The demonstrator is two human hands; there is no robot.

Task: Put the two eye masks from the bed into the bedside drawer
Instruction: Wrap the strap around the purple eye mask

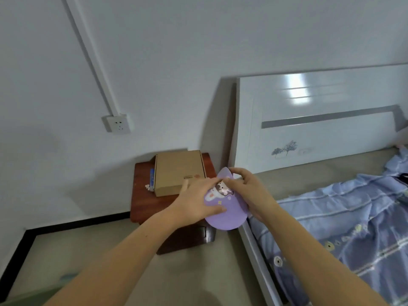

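A purple eye mask (227, 214) with a cartoon animal print is held upright between both my hands, over the gap between the bedside table and the bed. My left hand (194, 202) grips its left side, thumb across the front. My right hand (247, 188) pinches its top and right edge. Whether a second mask lies behind it I cannot tell. The red-brown bedside table (143, 195) stands below and to the left; its drawer front (203, 234) shows dark under my left wrist, mostly hidden.
A cardboard box (176, 171) lies on the bedside table, with a small blue item (152, 176) beside it. The bed with a blue checked quilt (353, 217) and white headboard (320, 120) is on the right. A wall socket (117, 123) is up left.
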